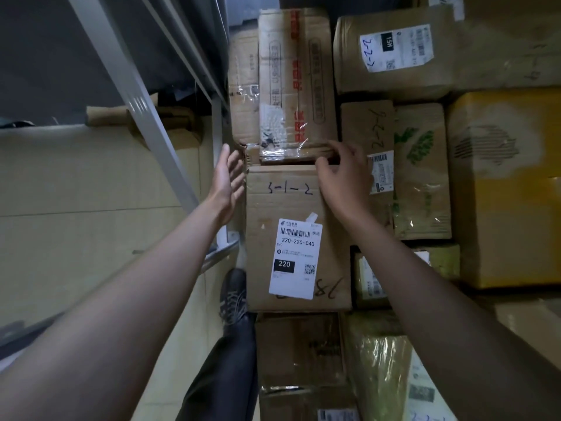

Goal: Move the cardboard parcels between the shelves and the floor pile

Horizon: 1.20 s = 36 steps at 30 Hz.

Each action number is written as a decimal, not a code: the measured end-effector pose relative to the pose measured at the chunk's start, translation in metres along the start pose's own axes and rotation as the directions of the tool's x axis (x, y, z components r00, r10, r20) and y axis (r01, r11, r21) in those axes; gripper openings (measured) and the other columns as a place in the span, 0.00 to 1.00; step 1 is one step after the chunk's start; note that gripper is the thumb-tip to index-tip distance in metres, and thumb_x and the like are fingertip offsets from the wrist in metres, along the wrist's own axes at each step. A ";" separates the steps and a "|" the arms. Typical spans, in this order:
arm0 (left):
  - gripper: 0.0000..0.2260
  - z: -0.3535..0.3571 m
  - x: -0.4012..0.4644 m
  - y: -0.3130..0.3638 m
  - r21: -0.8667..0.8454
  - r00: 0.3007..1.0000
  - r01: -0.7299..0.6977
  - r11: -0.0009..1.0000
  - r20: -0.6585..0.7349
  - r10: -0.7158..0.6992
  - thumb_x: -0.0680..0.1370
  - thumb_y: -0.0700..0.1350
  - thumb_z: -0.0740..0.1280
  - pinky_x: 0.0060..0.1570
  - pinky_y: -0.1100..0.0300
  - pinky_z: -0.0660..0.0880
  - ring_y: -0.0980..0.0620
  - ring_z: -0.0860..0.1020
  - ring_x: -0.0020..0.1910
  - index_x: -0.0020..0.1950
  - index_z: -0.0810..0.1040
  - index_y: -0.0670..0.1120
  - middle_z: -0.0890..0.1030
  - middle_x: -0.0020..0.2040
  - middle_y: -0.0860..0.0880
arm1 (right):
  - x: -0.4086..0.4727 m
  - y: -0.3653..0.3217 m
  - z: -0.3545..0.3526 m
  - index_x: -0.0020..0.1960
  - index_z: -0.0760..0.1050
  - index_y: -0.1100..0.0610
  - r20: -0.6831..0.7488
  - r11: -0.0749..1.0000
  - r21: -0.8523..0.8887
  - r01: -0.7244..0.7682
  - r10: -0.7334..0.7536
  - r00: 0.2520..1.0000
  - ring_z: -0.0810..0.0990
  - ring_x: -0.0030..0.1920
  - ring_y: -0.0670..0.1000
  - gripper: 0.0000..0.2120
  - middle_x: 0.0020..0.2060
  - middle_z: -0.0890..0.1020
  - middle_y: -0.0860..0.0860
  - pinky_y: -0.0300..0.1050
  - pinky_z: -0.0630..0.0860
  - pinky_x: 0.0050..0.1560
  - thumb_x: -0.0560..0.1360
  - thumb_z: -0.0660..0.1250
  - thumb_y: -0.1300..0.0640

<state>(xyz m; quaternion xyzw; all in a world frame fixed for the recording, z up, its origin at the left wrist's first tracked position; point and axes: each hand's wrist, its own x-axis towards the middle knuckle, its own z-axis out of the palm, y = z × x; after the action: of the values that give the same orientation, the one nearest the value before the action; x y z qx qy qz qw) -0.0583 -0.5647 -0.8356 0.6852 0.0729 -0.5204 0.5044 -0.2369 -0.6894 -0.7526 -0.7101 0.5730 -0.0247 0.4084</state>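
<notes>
A brown cardboard parcel [291, 208] marked "3-1-2", with a white shipping label reading 220-220-C40, lies on top of the floor pile in the middle of the view. My right hand [343, 174] rests on its far right top corner, fingers curled over the far edge. My left hand [226, 180] hovers at the parcel's left side with straight, spread fingers, just apart from the cardboard. Beyond it lies a long parcel [296, 83] with red print and clear tape.
Grey metal shelf uprights [136, 95] run diagonally on the left. More parcels crowd the right: a labelled brown one [394, 50], a green-printed one [422, 168], a yellow one [504, 189]. My leg and dark shoe [233, 296] stand on the pale floor left of the pile.
</notes>
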 end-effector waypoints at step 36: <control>0.25 0.028 0.040 0.041 0.229 0.998 -0.024 0.973 0.056 0.012 0.84 0.62 0.46 0.40 0.63 0.79 0.56 0.85 0.44 0.61 0.77 0.49 0.85 0.44 0.53 | 0.003 0.002 0.012 0.80 0.60 0.44 0.050 0.998 0.046 0.053 -0.055 0.997 0.48 0.82 0.53 0.25 0.82 0.52 0.45 0.57 0.51 0.80 0.83 0.58 0.48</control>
<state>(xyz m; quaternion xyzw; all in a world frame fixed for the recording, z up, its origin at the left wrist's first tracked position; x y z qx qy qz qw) -0.0332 -0.6230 -0.8404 0.7253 -0.0076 -0.5390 0.4282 -0.2317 -0.6851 -0.7632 -0.7163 0.5423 -0.0303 0.4381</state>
